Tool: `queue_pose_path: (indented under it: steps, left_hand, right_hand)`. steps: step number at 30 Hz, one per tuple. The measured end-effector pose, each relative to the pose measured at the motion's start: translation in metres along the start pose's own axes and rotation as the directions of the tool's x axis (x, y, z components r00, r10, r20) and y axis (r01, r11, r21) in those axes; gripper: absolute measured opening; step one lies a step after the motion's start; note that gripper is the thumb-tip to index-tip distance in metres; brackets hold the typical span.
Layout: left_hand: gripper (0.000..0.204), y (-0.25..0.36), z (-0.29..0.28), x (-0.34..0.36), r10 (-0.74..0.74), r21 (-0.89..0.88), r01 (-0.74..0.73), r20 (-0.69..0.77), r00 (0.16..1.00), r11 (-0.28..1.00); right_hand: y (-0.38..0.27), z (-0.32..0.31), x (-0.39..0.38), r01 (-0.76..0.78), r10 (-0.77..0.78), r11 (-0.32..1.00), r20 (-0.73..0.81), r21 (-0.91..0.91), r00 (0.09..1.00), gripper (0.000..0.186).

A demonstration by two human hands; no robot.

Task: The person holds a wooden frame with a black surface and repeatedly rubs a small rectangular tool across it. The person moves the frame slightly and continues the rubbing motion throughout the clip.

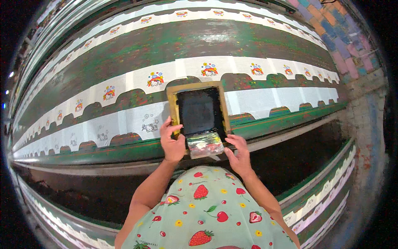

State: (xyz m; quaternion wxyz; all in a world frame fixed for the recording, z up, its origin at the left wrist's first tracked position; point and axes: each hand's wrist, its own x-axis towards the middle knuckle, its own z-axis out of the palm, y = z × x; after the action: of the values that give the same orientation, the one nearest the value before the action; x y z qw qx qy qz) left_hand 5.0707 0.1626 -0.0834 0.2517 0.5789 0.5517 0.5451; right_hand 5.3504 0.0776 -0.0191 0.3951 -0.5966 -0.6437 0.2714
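Note:
A wooden screen-printing frame (171, 99) lies over the row of white cloth pieces nearest me. Dark ink coats its mesh (199, 112), thickest along the edges. At the near end rests a squeegee (205, 145) smeared with white, green and red. My left hand (173, 142) is closed on the frame's near left side, fingers over the wood. At the near right corner, my right hand (238, 154) has its thumb and fingers apart, touching or almost touching the frame. Left of the frame, a cloth piece (139, 120) bears a black outline cartoon print.
A long green, ink-stained table (265, 129) runs across. Its farther rows hold white pieces (207, 62) with coloured cartoon prints. Plain white pieces (286, 99) lie right of the frame. Another table (331, 186) stands low right. Coloured paving (331, 25) shows at far right.

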Motion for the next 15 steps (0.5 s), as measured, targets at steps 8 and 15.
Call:
queue_pose_path:
  steps: [8,15]
  left_hand:
    - [0.046,0.010,0.034,-0.008,-0.111,-0.076,0.111,-0.001,0.994,0.991]
    - [0.043,0.007,0.033,-0.006,-0.114,-0.069,0.115,0.021,0.993,0.991]
  right_hand:
    - [-0.001,-0.034,0.020,0.442,-0.397,0.880,0.242,-0.173,0.885,0.045]
    - [-0.017,-0.010,0.053,0.591,-0.442,0.745,0.434,-0.310,0.785,0.039]
